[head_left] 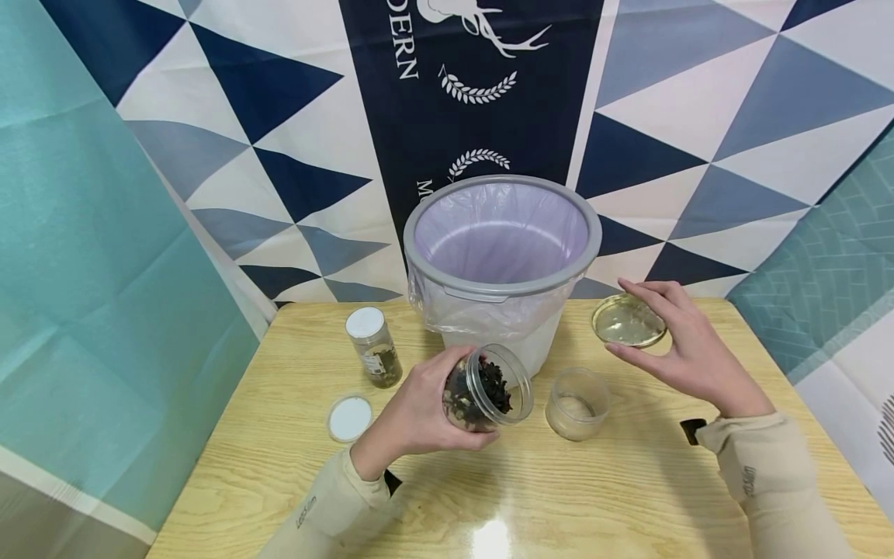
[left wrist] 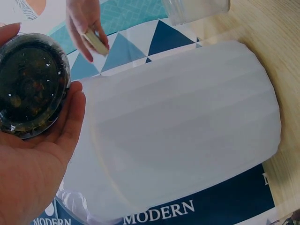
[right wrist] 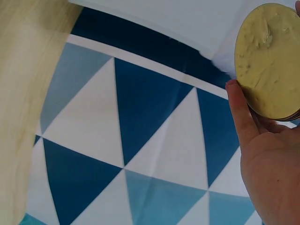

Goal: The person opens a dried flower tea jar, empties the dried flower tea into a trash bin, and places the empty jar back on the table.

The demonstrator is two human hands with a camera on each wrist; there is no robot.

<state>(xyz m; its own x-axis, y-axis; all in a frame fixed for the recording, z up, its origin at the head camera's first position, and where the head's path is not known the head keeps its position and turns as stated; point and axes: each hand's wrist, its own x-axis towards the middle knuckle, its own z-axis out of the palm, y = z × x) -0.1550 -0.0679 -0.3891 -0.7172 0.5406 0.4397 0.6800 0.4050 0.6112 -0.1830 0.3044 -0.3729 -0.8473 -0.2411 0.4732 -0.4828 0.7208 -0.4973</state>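
Observation:
My left hand (head_left: 429, 407) grips a clear jar (head_left: 466, 400) part filled with dark dried leaves, perhaps tea. The jar tilts to the right, its uncovered mouth facing right; in the left wrist view its round base (left wrist: 32, 86) shows. On the right, my right hand (head_left: 687, 349) pinches a round gold lid (head_left: 628, 320) by its edge, raised above the table; its gold face (right wrist: 269, 61) fills the corner of the right wrist view. Between the hands, a clear open tub (head_left: 576, 405) stands on the table, with what seems a little residue inside.
A white bin (head_left: 499, 310) with a grey rim and a pale liner stands at the back of the wooden table (head_left: 559, 497). To the left are a white-capped jar (head_left: 374, 349) with dark contents and a round white lid (head_left: 350, 418) lying flat. Patterned cloth (head_left: 293, 155) hangs behind.

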